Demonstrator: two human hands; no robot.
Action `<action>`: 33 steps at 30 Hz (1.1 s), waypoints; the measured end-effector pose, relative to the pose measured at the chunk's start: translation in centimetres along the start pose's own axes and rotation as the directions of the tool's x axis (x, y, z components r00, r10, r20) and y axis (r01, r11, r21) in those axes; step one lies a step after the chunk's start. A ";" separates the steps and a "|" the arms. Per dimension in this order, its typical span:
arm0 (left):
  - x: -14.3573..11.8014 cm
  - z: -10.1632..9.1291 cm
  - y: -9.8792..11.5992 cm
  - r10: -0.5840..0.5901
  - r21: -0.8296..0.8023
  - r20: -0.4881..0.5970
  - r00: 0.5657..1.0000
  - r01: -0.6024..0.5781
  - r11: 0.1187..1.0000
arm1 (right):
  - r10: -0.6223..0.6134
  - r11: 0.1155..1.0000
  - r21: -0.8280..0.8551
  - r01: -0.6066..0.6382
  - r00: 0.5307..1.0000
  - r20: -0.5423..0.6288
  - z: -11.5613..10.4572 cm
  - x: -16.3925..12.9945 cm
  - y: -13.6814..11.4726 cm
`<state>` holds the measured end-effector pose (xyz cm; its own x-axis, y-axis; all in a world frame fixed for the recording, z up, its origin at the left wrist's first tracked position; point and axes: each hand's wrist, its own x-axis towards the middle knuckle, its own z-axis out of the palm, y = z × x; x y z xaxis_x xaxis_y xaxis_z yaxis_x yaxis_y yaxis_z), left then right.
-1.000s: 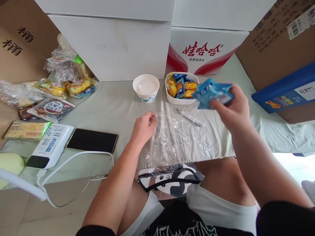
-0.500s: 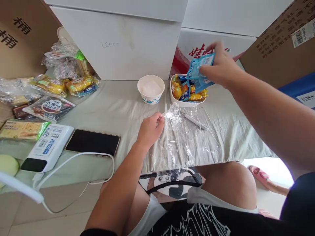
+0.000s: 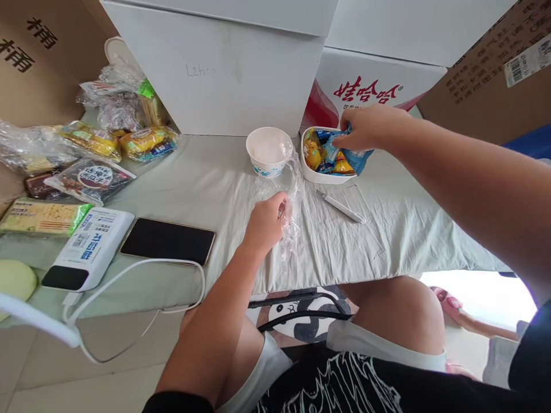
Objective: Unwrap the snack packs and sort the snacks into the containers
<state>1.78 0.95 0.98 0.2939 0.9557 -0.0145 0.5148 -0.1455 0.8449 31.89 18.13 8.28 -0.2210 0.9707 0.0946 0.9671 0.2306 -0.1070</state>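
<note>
Reached in with the right hand (image 3: 372, 127) at the upper right of the frame, and pinched a glossy light-blue plastic packet (image 3: 360, 159) between thumb and fingers! Held it right over the rounded white plastic tub (image 3: 327, 178), partly lapping across the right rim. Spotted shiny yellow packets (image 3: 313, 156) and dark-blue packets (image 3: 322, 136) crowded together inside. Over to the centre: clasped crumpled clear plastic film (image 3: 293, 229) in the left hand (image 3: 263, 223), with grip pressed together and fingers curled inward. Saw it trailing up beside a round white paper bowl with blue markings (image 3: 259, 167), upright just left of the tub. Could not tell contact from gap there. Below the tub, noted a slim white-and-grey tool (image 3: 342, 207), lying slantwise on the desk under pale-green cloth (image 3: 396, 235). Out at the left, caught a black-screened phone (image 3: 167, 241) beside a white block-shaped device with blue print (image 3: 94, 241), and, higher up, a yellow snack in clear wrapping (image 3: 148, 142).
</note>
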 end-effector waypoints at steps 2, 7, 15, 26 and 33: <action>0.0 0.0 0.2 -0.007 -0.032 0.003 1.000 0.007 0.999 | 0.009 0.998 0.062 -0.009 1.000 -0.004 -0.6 -0.8 -1.1; 0.0 -0.1 0.7 -0.039 -0.033 0.007 0.999 0.039 0.999 | 0.258 0.948 -0.231 -0.217 0.952 0.164 -0.9 -1.1 -5.5; 0.1 0.2 -0.1 0.021 0.009 -0.011 1.000 -0.021 1.000 | 0.275 0.951 -0.205 -0.233 0.939 0.208 -1.4 -0.6 -5.7; 0.2 0.3 -0.1 -0.007 0.062 0.003 1.000 0.007 0.998 | 0.068 0.987 -0.155 -0.045 0.986 0.151 -1.9 -0.9 -2.0; 0.3 0.6 -1.0 0.046 0.025 -0.027 0.999 -0.045 0.999 | -0.044 0.998 -0.037 0.052 0.981 0.187 4.1 1.9 2.9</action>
<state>1.82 1.21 -0.18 0.2954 0.9546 0.0385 0.5210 -0.1947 0.8311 33.74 20.90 4.12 -0.2832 0.9550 -0.0879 0.9583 0.2782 -0.0656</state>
